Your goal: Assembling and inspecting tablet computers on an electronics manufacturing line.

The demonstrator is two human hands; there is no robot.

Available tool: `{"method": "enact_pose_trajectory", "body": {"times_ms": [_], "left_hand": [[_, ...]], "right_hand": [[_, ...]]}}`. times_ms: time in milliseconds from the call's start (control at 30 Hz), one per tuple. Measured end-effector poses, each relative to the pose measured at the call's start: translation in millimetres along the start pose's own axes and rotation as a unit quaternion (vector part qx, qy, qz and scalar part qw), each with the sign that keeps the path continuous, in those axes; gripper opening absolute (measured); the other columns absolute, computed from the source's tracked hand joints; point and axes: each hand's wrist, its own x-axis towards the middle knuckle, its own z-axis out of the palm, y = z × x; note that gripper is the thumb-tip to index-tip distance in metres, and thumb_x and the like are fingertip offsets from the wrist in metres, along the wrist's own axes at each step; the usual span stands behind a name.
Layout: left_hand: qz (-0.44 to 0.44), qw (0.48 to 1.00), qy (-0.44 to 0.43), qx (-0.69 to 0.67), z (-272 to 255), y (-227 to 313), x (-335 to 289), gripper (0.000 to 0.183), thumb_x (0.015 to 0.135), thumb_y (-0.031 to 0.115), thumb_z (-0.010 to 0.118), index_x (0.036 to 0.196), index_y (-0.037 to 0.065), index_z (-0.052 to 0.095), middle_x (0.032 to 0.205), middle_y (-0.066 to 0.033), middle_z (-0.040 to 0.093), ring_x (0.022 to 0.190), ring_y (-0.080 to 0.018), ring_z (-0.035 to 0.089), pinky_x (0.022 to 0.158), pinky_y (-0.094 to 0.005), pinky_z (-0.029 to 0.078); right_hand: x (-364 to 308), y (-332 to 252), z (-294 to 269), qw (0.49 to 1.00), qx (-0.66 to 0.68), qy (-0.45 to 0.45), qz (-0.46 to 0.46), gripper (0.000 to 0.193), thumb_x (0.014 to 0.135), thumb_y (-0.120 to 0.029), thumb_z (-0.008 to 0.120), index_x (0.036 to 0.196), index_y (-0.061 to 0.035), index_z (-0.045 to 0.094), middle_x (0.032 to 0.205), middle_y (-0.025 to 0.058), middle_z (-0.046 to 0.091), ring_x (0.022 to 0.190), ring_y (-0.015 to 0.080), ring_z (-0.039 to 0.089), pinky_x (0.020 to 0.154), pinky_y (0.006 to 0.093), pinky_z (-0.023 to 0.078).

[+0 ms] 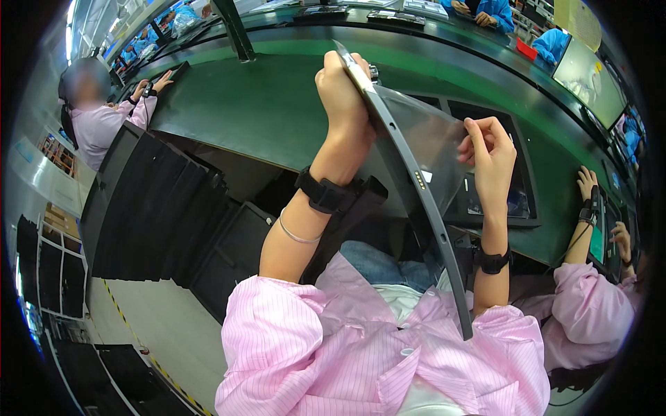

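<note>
A thin grey tablet (420, 182) is held tilted in the air, its narrow edge with a row of gold contacts toward me. My left hand (345, 100) is closed around the tablet's upper end, with some fingers hidden behind it. From the tablet's right face a clear plastic film (424, 128) stretches out to the right. The film's outer edge is pinched by my right hand (489, 159), between thumb and fingers. How much of the film still touches the tablet is hidden. Black bands are on both of my wrists.
Below the film lies a black tray (525, 149) on the green bench (243, 104). A black box-like bin (149, 208) stands at left. Co-workers in pink sit on both sides, one's hand (587, 182) near the right. A metal post (234, 31) rises from the bench's far edge.
</note>
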Motion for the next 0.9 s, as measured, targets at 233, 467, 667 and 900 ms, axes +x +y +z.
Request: {"method": "enact_pose_trajectory", "body": {"times_ms": [233,467,667,900], "left_hand": [[-0.008,0.996,-0.093,-0.010,-23,-2,6,0.035,0.084,0.020,0.031,0.053,0.009,0.039,0.045,-0.0025,0.037,0.036,-0.0125,0.034,0.034,-0.0272,0.028],[0.077,0.703,-0.642,-0.295,-72,-43,89,0.024,0.091,0.023,0.039,0.089,0.007,0.057,0.084,-0.0067,0.056,0.082,-0.0212,0.052,0.074,-0.0318,0.037],[0.201,0.698,-0.591,-0.351,-65,-55,88,0.010,0.088,0.020,0.051,0.088,0.014,0.058,0.084,0.0008,0.057,0.083,-0.0141,0.053,0.078,-0.0261,0.035],[0.221,0.707,-0.574,-0.350,-76,-49,90,0.011,0.087,0.024,0.053,0.087,0.014,0.058,0.085,0.0013,0.059,0.083,-0.0130,0.054,0.078,-0.0243,0.035]], "right_hand": [[1,0,1,1.000,0.031,0.000,-0.004,0.017,0.084,-0.016,0.058,0.075,-0.0012,0.056,0.054,0.0028,0.053,0.046,0.0065,0.049,0.043,0.0192,0.038],[26,-32,5,0.987,0.129,-0.096,-0.023,0.011,0.084,-0.012,0.058,0.081,-0.0012,0.059,0.061,0.0018,0.058,0.052,0.0061,0.052,0.047,0.0186,0.040],[48,-29,20,0.975,0.104,-0.155,-0.118,0.015,0.082,-0.012,0.058,0.074,0.0009,0.059,0.062,0.0017,0.057,0.052,0.0052,0.050,0.048,0.0192,0.039],[52,-24,35,0.970,0.115,-0.192,-0.098,0.016,0.083,-0.013,0.058,0.077,0.0011,0.061,0.063,0.0019,0.058,0.055,0.0056,0.051,0.050,0.0195,0.041]]}}
